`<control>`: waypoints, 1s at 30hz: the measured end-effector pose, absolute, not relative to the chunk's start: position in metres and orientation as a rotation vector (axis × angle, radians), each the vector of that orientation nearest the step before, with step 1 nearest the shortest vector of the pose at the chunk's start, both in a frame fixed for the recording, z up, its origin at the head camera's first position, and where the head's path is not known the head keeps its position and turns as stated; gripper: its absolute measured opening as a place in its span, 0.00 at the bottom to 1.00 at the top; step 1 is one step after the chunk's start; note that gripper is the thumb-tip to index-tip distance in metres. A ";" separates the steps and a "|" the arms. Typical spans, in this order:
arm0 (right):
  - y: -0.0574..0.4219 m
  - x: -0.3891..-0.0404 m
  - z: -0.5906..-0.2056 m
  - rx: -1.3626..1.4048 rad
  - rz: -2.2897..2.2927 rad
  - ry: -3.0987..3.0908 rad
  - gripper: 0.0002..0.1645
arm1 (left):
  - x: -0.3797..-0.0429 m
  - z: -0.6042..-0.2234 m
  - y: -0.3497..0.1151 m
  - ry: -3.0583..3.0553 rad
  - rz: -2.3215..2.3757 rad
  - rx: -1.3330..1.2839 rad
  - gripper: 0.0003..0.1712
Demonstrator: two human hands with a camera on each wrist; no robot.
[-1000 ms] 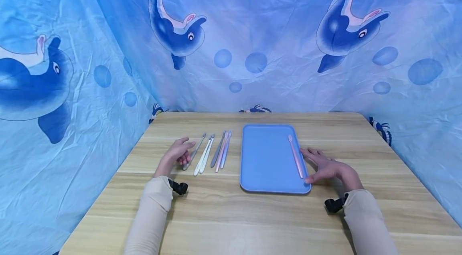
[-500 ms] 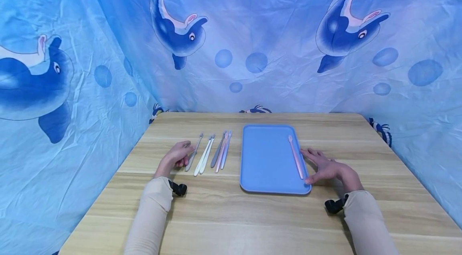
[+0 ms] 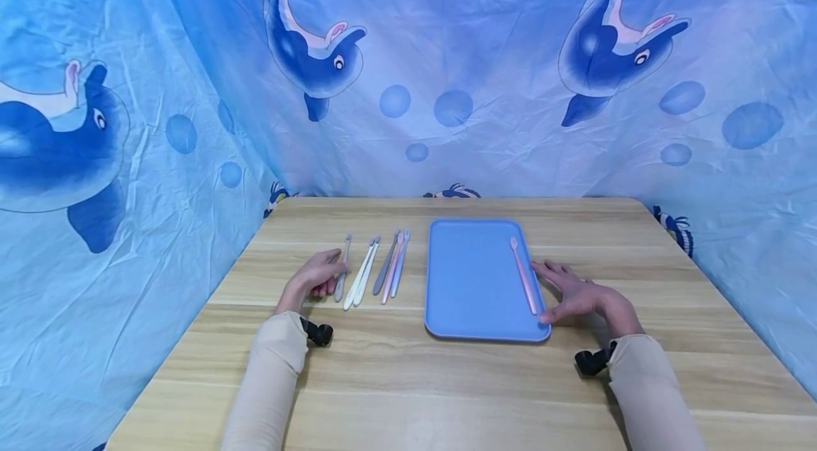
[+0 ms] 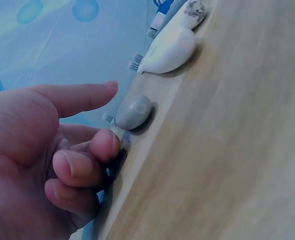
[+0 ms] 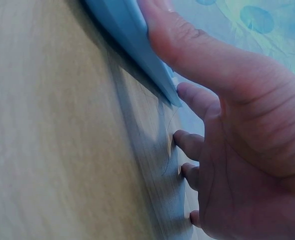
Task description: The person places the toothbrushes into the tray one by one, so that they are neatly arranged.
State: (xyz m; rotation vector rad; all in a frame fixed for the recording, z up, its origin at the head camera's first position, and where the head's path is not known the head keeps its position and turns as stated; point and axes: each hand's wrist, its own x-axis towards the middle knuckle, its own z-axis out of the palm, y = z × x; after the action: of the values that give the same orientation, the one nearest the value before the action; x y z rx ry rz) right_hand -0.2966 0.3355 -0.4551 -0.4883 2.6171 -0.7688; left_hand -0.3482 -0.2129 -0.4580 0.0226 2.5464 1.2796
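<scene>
My left hand (image 3: pixel 318 274) is beside a grey toothbrush (image 3: pixel 340 288) at the left of a row on the table. In the left wrist view, the handle end of this grey toothbrush (image 4: pixel 134 112) lies between my extended thumb and loosely bent fingers. The thumb stands apart from it, and a fingertip is against or very near its side. My right hand (image 3: pixel 584 298) rests at the right edge of a blue tray (image 3: pixel 472 281), fingers spread. In the right wrist view, the thumb lies on the tray rim (image 5: pixel 132 35). A pink toothbrush (image 3: pixel 525 277) lies on the tray's right side.
Two white toothbrushes (image 3: pixel 361 277) lie right of the grey one. Further right, short of the tray, are a dark grey toothbrush (image 3: pixel 385 270), a pink one (image 3: pixel 391 277) and a lilac one (image 3: pixel 401 266). A dolphin-print cloth (image 3: pixel 415 68) hangs behind the wooden table (image 3: pixel 408 387).
The grey toothbrush has turned from slanted to nearly upright in the head view, its handle end shifting slightly right and its head left. My left hand moved slightly right; my right hand stayed put.
</scene>
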 end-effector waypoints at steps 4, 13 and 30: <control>0.335 -0.297 -0.454 -0.490 -0.753 2.627 0.72 | -0.348 -0.456 -0.210 2.574 1.234 0.029 0.47; 0.336 -0.299 -0.455 -0.496 -0.757 2.622 0.72 | -0.344 -0.452 -0.206 2.556 1.210 -0.016 0.51; 0.337 -0.302 -0.452 -0.513 -0.756 2.606 0.73 | -0.347 -0.452 -0.209 2.483 1.195 0.035 0.55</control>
State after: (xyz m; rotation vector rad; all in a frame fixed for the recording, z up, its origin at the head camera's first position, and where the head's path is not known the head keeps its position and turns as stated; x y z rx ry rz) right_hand -0.3022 0.3366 -0.4523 -0.5127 2.6064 -0.7564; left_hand -0.3473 -0.2093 -0.4524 0.0354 2.4832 1.1949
